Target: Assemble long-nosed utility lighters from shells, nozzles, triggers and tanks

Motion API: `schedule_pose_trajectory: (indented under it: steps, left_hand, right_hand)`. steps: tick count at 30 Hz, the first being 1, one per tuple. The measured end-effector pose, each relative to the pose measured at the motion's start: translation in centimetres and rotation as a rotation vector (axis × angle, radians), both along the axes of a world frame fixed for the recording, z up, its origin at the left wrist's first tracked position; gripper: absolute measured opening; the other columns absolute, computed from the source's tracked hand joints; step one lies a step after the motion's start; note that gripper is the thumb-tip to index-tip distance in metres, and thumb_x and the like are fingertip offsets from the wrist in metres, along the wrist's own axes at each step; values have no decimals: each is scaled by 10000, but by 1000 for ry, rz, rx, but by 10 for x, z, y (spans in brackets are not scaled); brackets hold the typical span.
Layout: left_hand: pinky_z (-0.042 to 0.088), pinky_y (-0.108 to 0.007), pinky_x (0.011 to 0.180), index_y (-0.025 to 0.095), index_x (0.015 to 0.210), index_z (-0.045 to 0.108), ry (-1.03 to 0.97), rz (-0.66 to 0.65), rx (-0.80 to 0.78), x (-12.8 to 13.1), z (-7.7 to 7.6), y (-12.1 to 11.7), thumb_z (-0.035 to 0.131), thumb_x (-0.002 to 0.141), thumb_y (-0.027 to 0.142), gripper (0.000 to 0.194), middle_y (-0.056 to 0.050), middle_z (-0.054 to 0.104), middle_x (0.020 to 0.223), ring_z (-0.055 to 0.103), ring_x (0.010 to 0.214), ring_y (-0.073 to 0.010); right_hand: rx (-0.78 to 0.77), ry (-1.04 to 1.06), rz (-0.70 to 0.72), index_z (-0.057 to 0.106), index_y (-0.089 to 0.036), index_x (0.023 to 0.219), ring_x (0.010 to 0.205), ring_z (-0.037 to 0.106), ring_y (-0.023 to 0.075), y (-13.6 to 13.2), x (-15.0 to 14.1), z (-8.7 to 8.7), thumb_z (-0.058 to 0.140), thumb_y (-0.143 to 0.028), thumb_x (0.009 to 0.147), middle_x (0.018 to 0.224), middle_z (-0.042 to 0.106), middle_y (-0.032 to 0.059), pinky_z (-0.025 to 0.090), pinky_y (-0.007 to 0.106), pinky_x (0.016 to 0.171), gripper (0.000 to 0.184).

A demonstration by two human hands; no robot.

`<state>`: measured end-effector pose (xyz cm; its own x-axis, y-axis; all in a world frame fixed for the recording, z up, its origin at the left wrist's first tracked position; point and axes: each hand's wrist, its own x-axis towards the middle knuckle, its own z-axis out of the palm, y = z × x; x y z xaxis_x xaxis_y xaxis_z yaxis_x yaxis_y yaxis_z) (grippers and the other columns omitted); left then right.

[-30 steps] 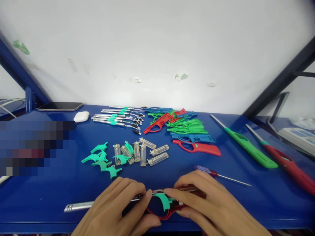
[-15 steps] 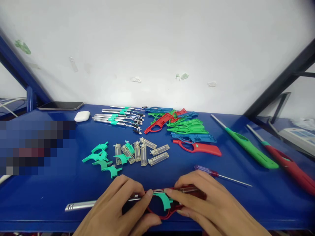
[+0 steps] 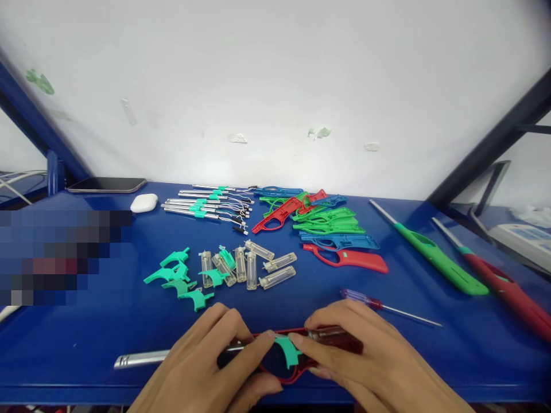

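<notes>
Both my hands hold a red lighter shell half low over the table's front edge. My left hand grips its front end, thumb and index finger closed near the trigger. My right hand is closed round the handle end, its index fingertip at the top of the trigger. The green trigger sits in the shell, curving into the finger loop. A silver lighter tube sticks out to the left past my left hand. Part of a clear fuel tank shows under my right fingers.
Beyond my hands lie loose green triggers, clear fuel tanks, wired metal tubes and coloured shell halves. A screwdriver lies close to my right hand. Two assembled lighters rest at right; a phone and white case at left.
My left index fingertip has slid slightly right, toward the trigger, covering the pale wire seen there before. My right hand has shifted a little; both still hold the shell.
</notes>
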<state>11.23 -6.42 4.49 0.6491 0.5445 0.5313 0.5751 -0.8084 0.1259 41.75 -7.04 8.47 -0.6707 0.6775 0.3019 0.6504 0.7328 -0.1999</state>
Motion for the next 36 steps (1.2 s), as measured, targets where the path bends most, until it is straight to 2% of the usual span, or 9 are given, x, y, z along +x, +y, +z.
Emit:
schedule_pose_trajectory:
  steps: [2,5,9,14,18,22,30,33,36]
  left_hand:
    - [645,-226,740,268,1350,760,-85,-20,-8,9,12,4,572,1196,303,245,-19,717,974,681,806,-148]
    - [630,-247,746,201,1277,741,-124,-10,-17,17,18,6,498,1221,345,288,-43,694,988,661,804,-153]
    - [634,-293,839,198,1312,688,-114,6,-26,16,15,4,503,1218,348,257,-59,699,1070,686,898,-174]
    - [630,-309,830,190,1305,679,-113,16,8,13,11,3,508,1218,349,250,-59,706,1076,692,896,-174]
    - [633,-292,802,190,1329,684,-127,13,39,9,7,4,584,1194,354,235,-57,719,1083,704,894,-162]
    - [661,-263,831,187,1371,692,-90,-14,15,4,5,7,543,1211,328,260,-67,731,1107,739,921,-151]
    - [699,-259,831,238,1260,772,-83,74,-14,7,3,10,537,1208,417,300,-50,775,1100,789,900,-162]
    - [700,-263,833,252,1221,805,1,40,39,10,8,12,479,1221,459,386,-42,807,1090,792,917,-169]
    - [676,-273,830,298,1207,824,21,27,107,10,8,13,430,1236,437,419,-26,814,1104,776,939,-174]
  right_hand:
    - [-19,5,-6,789,-336,1381,991,823,194,0,-1,1,464,-341,1216,1165,813,64,705,288,835,365]
    - [-39,32,-23,795,-338,1323,984,811,188,0,-2,1,476,-340,1212,1162,808,49,699,281,828,337]
    - [-57,48,-25,782,-336,1309,992,805,188,0,-3,1,492,-353,1208,1176,802,41,701,288,828,307]
    - [-36,32,-29,778,-327,1306,978,815,196,1,-3,2,465,-390,1215,1162,807,44,712,321,852,332]
    - [-24,46,-37,775,-344,1333,996,816,182,-1,-2,1,502,-398,1207,1178,813,30,703,302,890,305]
    - [-26,43,-56,763,-347,1398,1034,810,183,-2,2,-3,516,-409,1203,1222,807,37,697,296,922,321]
    - [89,101,-82,772,-349,1411,1073,830,174,-3,2,-5,493,-500,1208,1229,846,14,682,284,979,377]
    - [202,190,-168,763,-371,1403,1093,830,165,1,19,-2,518,-455,1207,1244,849,-5,667,273,970,325]
    - [262,130,-356,772,-360,1383,1186,818,219,15,53,0,521,-384,1197,1323,839,11,651,392,1069,313]
